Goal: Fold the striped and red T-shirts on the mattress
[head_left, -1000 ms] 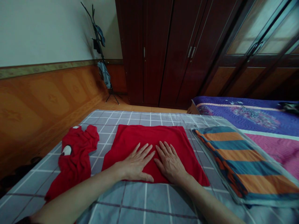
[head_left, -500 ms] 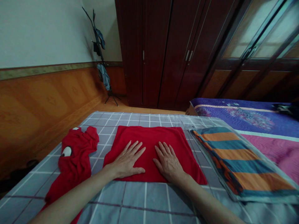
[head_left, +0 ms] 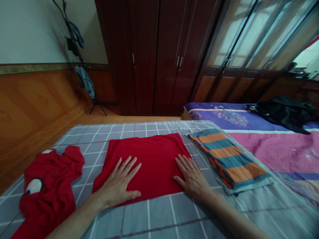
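A red cloth garment [head_left: 152, 159], folded into a flat rectangle, lies in front of me on a grey checked bedspread [head_left: 139, 219]. My left hand [head_left: 122, 182] rests on its left part, fingers spread and palm down. On its right edge lies my right hand [head_left: 190, 176], also flat with the fingers stretched out. Neither hand grips anything. To the left is a crumpled red garment [head_left: 54, 186] with a white and black eye patch. A folded orange and blue striped garment [head_left: 226, 156] lies to the right.
A second bed with a purple and pink cover [head_left: 264, 146] stands at the right, with a black garment [head_left: 284, 111] on it. Behind are a dark red wardrobe [head_left: 147, 59] and a coat stand [head_left: 79, 56] with clothes hanging on it.
My hands have moved apart over the red garment, the right one out to its right edge. The view has turned right, bringing more of the second bed and the black garment into sight.
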The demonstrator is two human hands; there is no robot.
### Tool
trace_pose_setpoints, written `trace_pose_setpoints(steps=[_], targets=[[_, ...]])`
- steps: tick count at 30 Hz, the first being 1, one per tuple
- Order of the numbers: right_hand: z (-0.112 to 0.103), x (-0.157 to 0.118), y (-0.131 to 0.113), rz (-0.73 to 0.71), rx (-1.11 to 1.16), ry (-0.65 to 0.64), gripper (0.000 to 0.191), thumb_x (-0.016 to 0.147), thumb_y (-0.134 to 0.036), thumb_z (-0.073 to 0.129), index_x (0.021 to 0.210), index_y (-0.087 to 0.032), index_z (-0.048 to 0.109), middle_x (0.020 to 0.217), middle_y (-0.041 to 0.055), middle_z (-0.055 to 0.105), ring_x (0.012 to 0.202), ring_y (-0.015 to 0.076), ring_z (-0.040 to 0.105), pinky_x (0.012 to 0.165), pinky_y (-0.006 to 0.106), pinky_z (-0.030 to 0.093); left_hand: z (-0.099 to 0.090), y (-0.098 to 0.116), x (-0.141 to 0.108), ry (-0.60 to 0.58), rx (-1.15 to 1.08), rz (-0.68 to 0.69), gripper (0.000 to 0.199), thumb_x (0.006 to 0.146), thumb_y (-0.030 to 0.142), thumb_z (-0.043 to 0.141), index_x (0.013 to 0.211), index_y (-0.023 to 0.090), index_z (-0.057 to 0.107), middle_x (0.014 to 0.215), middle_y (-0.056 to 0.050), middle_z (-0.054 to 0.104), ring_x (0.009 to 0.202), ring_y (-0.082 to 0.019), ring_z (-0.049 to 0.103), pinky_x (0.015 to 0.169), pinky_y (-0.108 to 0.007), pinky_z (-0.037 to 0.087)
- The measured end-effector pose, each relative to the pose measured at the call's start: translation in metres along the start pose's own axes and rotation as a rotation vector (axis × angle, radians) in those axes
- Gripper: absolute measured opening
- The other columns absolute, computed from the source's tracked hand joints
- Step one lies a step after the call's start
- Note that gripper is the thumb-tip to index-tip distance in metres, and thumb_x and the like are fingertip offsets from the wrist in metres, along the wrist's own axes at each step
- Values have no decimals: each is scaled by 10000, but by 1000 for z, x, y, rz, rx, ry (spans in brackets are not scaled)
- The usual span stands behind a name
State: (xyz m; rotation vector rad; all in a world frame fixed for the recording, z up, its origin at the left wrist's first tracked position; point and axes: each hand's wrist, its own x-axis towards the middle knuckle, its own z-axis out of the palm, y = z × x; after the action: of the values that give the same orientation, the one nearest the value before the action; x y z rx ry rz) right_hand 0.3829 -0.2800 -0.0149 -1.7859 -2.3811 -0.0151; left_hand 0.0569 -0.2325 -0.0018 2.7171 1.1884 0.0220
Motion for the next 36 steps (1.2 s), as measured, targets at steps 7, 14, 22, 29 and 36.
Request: trace_pose_setpoints(steps=[7, 14, 22, 29, 36], targets=[[6, -25, 40, 156, -127, 151, 697, 890, -541, 406, 1429, -104, 334, 1469, 165, 332, 1376, 300, 239, 1093, 491, 265, 1, -5, -2, -16, -42, 19, 929, 743, 763, 439, 1471, 317, 70, 1555, -72, 52, 1412, -349, 40, 1109, -591, 43], [-12, 42, -74, -129, 36, 51, 632, 904, -467, 445, 1425, -123, 341, 1491, 156, 288, 1391, 281, 200, 1099, 476, 253, 3, -4, -2, -21, -47, 4, 1000, 720, 798, 407, 1479, 240, 71, 1549, -93, 60, 1416, -331, 12, 1121, -569, 37], [11, 120, -51, -116, 27, -29, 651, 923, -555, 343, 1413, -127, 369, 1472, 137, 340, 1373, 265, 253, 1105, 445, 210, -6, -1, -5, -80, -89, -1, 1013, 722, 811, 368, 1478, 197, 87, 1539, -124, -2, 1409, -339, -40, 1111, -591, 13], [8, 127, 15, 199, -116, 103, 603, 940, -479, 327, 1373, -65, 399, 1413, 226, 390, 1319, 332, 334, 1022, 515, 281, -17, 3, -3, -119, -147, -11, 1039, 694, 828, 387, 1480, 233, 59, 1540, -115, -39, 1405, -337, -58, 1112, -586, 16], [28, 110, -30, -5, -56, 53, 642, 925, -559, 326, 1396, -130, 409, 1472, 171, 325, 1371, 312, 245, 1086, 486, 223, -13, -37, -3, 7, -31, -233, 902, 795, 775, 269, 1482, 204, 146, 1541, -126, 40, 1414, -315, 11, 1121, -555, 57]])
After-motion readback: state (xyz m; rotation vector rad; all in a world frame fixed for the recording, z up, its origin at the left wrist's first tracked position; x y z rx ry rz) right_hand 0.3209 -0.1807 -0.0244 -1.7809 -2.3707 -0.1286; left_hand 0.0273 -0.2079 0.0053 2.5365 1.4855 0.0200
